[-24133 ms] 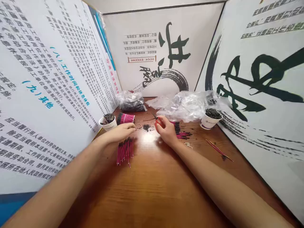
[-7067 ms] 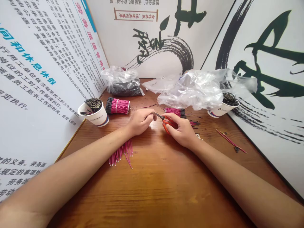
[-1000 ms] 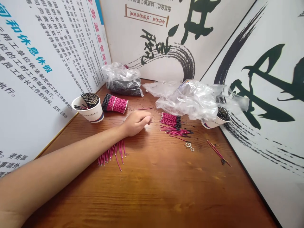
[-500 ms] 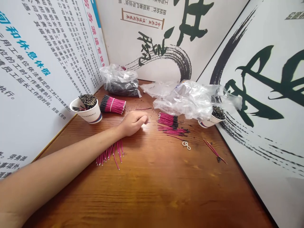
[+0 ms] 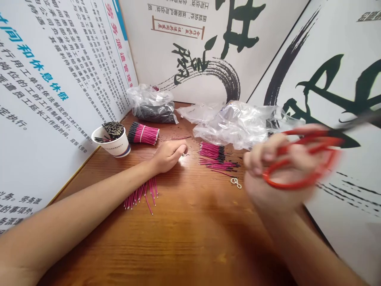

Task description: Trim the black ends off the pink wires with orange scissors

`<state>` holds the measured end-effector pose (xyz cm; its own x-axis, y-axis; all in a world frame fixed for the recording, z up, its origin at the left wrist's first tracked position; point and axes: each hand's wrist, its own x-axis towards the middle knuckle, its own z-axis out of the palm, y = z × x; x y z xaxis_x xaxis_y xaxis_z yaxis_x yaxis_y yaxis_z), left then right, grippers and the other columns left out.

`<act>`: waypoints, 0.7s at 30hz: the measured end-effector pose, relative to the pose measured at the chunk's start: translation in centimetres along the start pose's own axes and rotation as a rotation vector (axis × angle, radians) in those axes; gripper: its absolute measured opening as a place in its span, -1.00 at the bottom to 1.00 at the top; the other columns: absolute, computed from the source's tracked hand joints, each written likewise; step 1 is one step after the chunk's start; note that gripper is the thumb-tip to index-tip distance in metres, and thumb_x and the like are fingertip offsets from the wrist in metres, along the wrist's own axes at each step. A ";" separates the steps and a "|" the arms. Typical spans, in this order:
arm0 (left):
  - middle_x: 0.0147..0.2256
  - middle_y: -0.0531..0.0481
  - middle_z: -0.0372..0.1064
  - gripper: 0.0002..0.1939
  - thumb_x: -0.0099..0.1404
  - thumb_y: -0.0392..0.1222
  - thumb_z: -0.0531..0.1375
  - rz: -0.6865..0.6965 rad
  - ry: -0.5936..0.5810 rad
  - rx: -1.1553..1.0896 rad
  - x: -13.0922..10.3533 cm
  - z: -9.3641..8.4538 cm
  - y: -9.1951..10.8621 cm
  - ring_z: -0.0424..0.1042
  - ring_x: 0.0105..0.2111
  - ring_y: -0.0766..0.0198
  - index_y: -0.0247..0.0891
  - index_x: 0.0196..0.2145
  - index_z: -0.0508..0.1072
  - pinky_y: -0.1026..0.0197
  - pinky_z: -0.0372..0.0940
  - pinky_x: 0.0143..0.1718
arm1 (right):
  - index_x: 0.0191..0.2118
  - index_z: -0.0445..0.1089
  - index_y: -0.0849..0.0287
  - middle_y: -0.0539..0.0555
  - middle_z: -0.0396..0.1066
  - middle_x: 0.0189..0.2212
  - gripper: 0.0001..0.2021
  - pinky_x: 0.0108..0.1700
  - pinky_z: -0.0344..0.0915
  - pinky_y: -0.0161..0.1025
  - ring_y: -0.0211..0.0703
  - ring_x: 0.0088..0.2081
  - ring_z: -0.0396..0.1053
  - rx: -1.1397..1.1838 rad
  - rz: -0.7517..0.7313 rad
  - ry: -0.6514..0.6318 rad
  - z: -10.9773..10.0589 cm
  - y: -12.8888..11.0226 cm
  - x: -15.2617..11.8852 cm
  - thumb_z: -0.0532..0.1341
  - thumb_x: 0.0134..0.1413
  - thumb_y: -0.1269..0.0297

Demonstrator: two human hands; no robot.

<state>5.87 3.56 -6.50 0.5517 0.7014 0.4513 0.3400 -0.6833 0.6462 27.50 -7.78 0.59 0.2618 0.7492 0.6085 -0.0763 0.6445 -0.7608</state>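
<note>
Red-handled scissors (image 5: pixel 288 186) are gripped in my right hand (image 5: pixel 276 174), raised at the right and smeared by motion, with the dark blades pointing up to the right. My left hand (image 5: pixel 169 156) rests on the table in a loose closed shape; whatever its fingers may hold is hidden. Tiny bits lie by its fingertips. Loose pink wires (image 5: pixel 143 194) stick out from under my left forearm. Between the hands lies a stack of pink wires with black ends (image 5: pixel 211 151), with looser wires and a knotted pale rubber band (image 5: pixel 236 183) in front.
A paper cup (image 5: pixel 117 147) full of black-ended wires stands at the left, beside a banded bundle of pink wires (image 5: pixel 144 133). Behind are a plastic bag with dark contents (image 5: pixel 154 111) and crumpled clear bags (image 5: pixel 235 123). Printed panels (image 5: pixel 190 55) enclose the wooden table (image 5: pixel 184 238).
My right hand has come into view from the right with the red scissors, covering the right cup and the loose wires there. My left hand has stayed in place; the view has shifted slightly.
</note>
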 end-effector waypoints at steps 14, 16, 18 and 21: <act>-0.52 0.07 0.28 -0.72 0.34 -0.26 -0.07 0.029 -0.021 -0.012 0.1 -0.1 -0.1 0.26 -0.49 0.36 -0.30 -0.46 0.33 0.31 0.14 -0.38 | 0.20 0.30 0.08 0.11 0.46 0.04 -0.57 0.02 0.36 -0.14 -0.06 -0.03 0.46 -0.906 0.083 -0.542 0.2 8.2 -2.7 0.10 0.22 0.34; -0.52 0.07 0.28 -0.74 0.32 -0.27 -0.06 0.039 -0.035 -0.005 0.1 -0.1 -0.2 0.25 -0.49 0.35 -0.30 -0.44 0.35 0.30 0.13 -0.39 | 0.20 0.30 0.07 0.11 0.49 0.00 -0.57 -0.05 0.40 -0.15 -0.06 -0.09 0.49 -0.967 0.059 -0.560 0.5 8.0 -2.8 0.11 0.22 0.33; -0.52 0.07 0.29 -0.75 0.31 -0.27 -0.06 0.053 -0.049 0.000 0.1 -0.1 -0.2 0.25 -0.49 0.36 -0.31 -0.42 0.37 0.30 0.13 -0.39 | 0.19 0.32 0.08 0.11 0.49 0.02 -0.58 -0.08 0.42 -0.16 -0.05 -0.09 0.50 -0.989 0.041 -0.554 0.7 7.9 -2.9 0.12 0.21 0.32; -0.52 0.08 0.29 -0.74 0.32 -0.26 -0.06 0.056 -0.074 0.011 0.1 -0.1 -0.1 0.25 -0.50 0.36 -0.31 -0.42 0.37 0.31 0.11 -0.40 | 0.16 0.33 0.08 0.08 0.49 0.03 -0.59 -0.08 0.42 -0.19 -0.07 -0.08 0.50 -0.997 0.049 -0.535 0.8 8.1 -3.0 0.13 0.21 0.32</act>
<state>5.81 3.75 -6.48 0.6248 0.6456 0.4391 0.3154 -0.7232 0.6144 25.28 -4.74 -7.19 -0.1834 0.8938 0.4092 0.7884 0.3824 -0.4818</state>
